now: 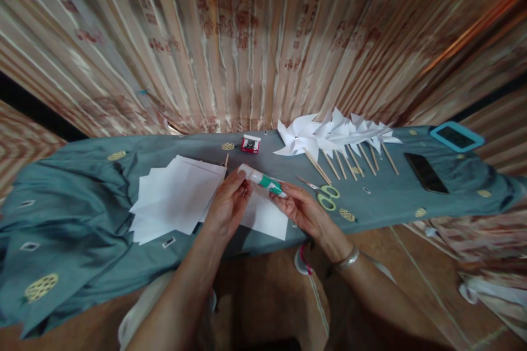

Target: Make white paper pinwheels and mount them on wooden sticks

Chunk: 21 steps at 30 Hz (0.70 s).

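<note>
A white and green glue stick (267, 182) is held between both hands above the table. My left hand (230, 197) pinches its white capped end, while my right hand (300, 205) grips the other end. Beneath the hands lies a single white paper sheet (267, 216). Left of it, a fanned stack of white paper (173, 197) rests on the cloth. A wooden stick (226, 160) pokes out behind the stack. Scissors (327, 196) with pale green handles lie just right of my right hand.
Several white paper pinwheels (302, 137) on wooden sticks lie in a row at the back right. A small red box (251, 144) stands at the back middle. A dark phone (426, 173) and a blue-framed tablet (457, 136) lie far right. A pleated curtain (247, 44) hangs behind the cloth-covered table (94, 203).
</note>
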### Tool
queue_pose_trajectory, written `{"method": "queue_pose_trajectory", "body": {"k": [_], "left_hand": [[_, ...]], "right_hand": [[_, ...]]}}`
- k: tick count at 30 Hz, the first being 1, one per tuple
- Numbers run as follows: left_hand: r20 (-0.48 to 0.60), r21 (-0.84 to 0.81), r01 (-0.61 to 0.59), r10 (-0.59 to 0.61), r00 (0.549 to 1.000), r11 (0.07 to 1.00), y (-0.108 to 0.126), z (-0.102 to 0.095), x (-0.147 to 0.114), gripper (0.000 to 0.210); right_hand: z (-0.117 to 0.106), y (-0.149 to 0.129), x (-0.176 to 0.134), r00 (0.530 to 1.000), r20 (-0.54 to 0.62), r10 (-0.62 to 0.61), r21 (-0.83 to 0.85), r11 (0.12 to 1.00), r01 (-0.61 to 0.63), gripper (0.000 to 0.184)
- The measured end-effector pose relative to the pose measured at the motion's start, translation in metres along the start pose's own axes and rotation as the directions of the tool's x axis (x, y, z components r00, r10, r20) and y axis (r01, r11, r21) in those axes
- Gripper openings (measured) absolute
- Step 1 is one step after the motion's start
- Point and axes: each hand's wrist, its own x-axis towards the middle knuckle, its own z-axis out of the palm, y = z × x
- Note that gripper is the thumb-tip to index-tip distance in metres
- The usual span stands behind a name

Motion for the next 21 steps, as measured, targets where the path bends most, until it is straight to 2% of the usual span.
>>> {"method": "queue_pose_trajectory", "body": {"k": [6,12,14,21], "left_hand": [[0.012,0.064,-0.026,0.025,1.000,0.998,0.000,-0.004,0.000,0.031],[0.049,0.260,-0.239,0.234,0.971,0.936,-0.003,-0.006,0.001,0.039],[0.074,0.307,-0.274,0.264,0.962,0.911,-0.003,-0.006,0.000,0.037],[0.057,0.373,-0.241,0.237,0.970,0.896,-0.002,-0.013,0.001,0.044]], "right_hand": [[0.002,0.002,0.000,0.999,-0.035,-0.039,-0.030,0.999,0.038,0.020],[0.005,0.004,-0.001,0.995,-0.021,-0.098,-0.093,0.991,0.096,0.028],[0.006,0.007,-0.001,0.995,-0.015,-0.098,-0.115,0.989,0.095,0.031],[0.007,0.014,-0.002,0.999,0.013,-0.041,-0.154,0.987,0.042,0.033]]}}
